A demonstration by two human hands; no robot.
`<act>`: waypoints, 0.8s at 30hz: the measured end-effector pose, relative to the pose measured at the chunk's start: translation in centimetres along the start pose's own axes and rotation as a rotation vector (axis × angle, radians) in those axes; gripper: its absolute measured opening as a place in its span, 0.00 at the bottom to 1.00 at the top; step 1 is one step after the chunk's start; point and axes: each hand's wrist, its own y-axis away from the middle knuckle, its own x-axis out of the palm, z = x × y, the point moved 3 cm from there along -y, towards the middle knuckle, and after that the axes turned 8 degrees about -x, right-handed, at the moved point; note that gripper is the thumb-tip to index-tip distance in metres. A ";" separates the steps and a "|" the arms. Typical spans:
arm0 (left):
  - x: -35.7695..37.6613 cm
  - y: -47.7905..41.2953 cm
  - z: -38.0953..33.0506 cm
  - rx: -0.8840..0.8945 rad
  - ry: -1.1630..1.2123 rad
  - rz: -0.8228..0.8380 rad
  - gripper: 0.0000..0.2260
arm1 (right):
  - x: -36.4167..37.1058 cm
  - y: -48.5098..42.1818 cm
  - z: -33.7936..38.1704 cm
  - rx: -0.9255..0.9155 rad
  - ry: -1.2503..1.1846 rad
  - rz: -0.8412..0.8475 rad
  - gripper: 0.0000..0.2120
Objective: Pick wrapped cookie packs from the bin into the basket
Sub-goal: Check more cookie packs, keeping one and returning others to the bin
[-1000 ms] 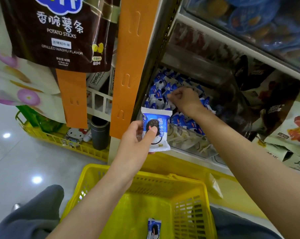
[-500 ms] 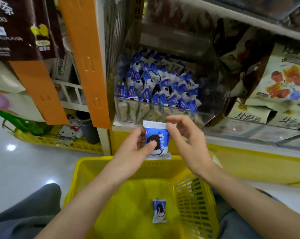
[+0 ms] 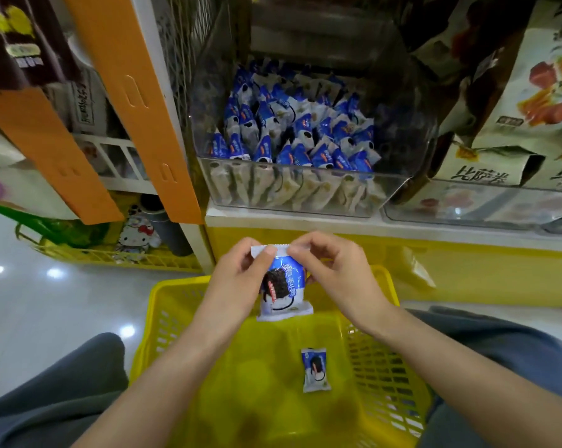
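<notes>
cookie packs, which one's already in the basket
The lone pack on the basket floor; the held pack hangs from left hand and right hand, others fill the bin.

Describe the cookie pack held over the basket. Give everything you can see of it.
The held cookie pack is a glossy plastic pillow wrapper, blue above and white below, printed with a dark sandwich cookie and white lettering, with crimped white seals at both ends. It looks unopened. It hangs roughly upright, slightly tilted, above the yellow basket and does not touch it. The left hand and right hand both pinch its top seal.
</notes>
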 end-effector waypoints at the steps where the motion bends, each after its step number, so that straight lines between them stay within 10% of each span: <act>1: -0.1 0.0 0.2 -0.011 -0.012 -0.012 0.09 | 0.0 0.1 0.4 -0.104 0.120 0.016 0.05; 6: -0.3 0.5 0.8 -0.082 0.039 0.001 0.11 | -0.1 0.7 1.2 -0.485 0.496 0.074 0.07; 14: 0.4 1.5 0.6 -0.103 0.142 0.069 0.16 | -1.0 0.1 -0.6 0.080 0.041 -0.206 0.06; 19: -1.0 1.0 0.5 0.040 0.073 -0.122 0.11 | 0.0 0.6 -1.4 0.461 -0.374 -0.062 0.05; 24: -1.5 0.7 0.7 0.152 -0.097 -0.177 0.05 | 0.4 1.3 -2.0 0.520 -0.017 0.181 0.07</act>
